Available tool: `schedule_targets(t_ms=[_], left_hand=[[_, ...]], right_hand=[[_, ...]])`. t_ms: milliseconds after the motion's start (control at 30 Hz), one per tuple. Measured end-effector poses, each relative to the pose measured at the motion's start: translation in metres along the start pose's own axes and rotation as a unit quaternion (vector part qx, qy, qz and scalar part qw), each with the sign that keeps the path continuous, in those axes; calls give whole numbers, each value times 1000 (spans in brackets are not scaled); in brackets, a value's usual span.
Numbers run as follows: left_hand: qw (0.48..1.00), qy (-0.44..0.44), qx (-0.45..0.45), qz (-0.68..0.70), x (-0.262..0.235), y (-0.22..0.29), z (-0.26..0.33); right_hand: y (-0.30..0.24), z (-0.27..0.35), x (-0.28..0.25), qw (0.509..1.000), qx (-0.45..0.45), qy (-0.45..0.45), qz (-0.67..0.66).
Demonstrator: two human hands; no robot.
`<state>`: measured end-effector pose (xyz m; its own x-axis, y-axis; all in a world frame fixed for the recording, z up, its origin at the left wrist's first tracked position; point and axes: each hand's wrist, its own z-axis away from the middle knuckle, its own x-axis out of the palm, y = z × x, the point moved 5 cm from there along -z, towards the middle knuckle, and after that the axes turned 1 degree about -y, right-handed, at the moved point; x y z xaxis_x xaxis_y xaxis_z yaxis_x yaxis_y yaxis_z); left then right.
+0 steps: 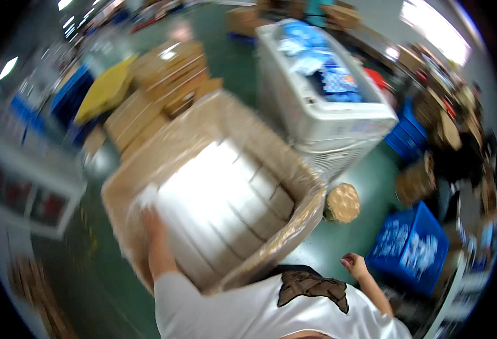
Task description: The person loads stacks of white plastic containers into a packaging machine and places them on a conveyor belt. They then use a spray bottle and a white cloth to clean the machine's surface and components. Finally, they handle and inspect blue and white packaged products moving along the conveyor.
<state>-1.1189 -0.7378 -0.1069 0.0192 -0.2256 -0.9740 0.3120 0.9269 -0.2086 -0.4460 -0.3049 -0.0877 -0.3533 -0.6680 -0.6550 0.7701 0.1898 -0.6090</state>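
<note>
Left hand [149,220] is reaching down into the big open carton [147,164], fingers lying on the near-left end of the white packs [220,198]. Motion blur is smearing it, so I cannot tell whether it is gripping a pack or just pressing flat on top. Right hand [354,264] is hanging free to the right, well apart from the carton, curled into a loose fist and holding nothing that is showing.

The packs are sitting inside the carton in tight rows, standing on edge, running from near left to far right. They are filling most of the carton; no obvious gap is showing among them, though the blur is hiding detail. None is lying outside on the floor. My read: the carton is looking close to full, with either the last packs going in or the first ones about to come out; nothing here is settling which. Its flaps are standing open, so any closing is not yet done.

Outward: a round tan disc [342,202] is lying on the green floor [344,237] just right of the carton. A blue crate [409,248] is standing near right, holding white-printed blue bags. Far right of the carton, a white bin [322,113] is holding blue and white bags. Far left, flat brown boxes [169,79] are stacking up, with a yellow sheet [104,90] beside them. Other people's shapes are blurring at the far right edge.
</note>
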Motion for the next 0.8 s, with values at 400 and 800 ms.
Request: schedule_targets(t_ms=[400,800], left_hand=[[998,-6,46,44,-37,2,-42],[994,79,55,56,-34,-2,-69]], right_hand=[[0,11,21,971,191,-57,134],[-17,-18,31,976,144,-64,151]])
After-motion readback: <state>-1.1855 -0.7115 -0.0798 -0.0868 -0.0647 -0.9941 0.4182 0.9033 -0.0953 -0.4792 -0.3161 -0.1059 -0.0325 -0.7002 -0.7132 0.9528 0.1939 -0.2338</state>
